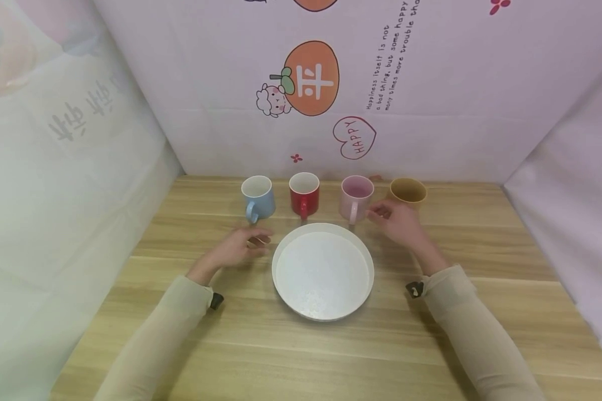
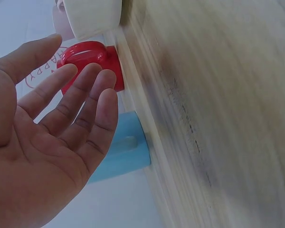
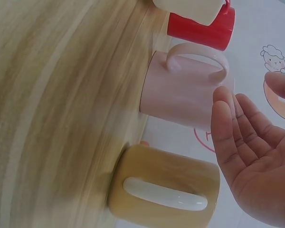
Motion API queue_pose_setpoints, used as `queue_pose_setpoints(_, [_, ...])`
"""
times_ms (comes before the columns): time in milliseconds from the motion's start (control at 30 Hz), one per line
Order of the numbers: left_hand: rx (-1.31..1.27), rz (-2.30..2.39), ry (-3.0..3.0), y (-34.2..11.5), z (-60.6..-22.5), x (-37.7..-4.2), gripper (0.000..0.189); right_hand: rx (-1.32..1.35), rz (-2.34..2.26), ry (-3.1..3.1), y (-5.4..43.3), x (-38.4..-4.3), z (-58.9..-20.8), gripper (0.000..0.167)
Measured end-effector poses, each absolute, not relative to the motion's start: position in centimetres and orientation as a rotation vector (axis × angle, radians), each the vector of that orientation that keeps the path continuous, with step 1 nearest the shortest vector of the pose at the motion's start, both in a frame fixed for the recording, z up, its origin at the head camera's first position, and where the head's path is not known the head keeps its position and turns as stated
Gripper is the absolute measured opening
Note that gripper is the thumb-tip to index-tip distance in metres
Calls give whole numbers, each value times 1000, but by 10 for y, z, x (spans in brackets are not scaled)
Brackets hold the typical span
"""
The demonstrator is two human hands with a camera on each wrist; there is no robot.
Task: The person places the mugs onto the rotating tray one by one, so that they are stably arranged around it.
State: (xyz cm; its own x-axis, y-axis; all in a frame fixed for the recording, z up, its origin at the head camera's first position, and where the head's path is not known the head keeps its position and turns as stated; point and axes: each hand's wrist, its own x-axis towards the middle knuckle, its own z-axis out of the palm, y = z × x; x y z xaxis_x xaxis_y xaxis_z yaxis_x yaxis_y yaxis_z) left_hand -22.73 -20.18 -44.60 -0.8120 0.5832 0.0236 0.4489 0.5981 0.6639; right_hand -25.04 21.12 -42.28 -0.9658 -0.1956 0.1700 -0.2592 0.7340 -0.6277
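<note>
Printed sheets (image 1: 215, 83) (cartoonish ones) make this wooden table (image 1: 281, 359) a booth.

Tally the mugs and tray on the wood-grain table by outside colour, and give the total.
Light blue cylindrical mug: 1
Glossy red cylindrical mug: 1
Pale pink cylindrical mug: 1
Mustard-yellow cylindrical mug: 1
Round white rimmed tray: 1
Total: 5

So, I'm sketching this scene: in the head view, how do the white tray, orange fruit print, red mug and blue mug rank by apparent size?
1. White tray
2. Orange fruit print
3. Red mug and blue mug: too alike to rank
</note>
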Motion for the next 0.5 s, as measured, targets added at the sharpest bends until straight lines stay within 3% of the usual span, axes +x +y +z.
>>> queue_pose_setpoints(500, [830,1050,2575,-195,-449,-224,44,395,1037,-2831,205,-252,-424,22])
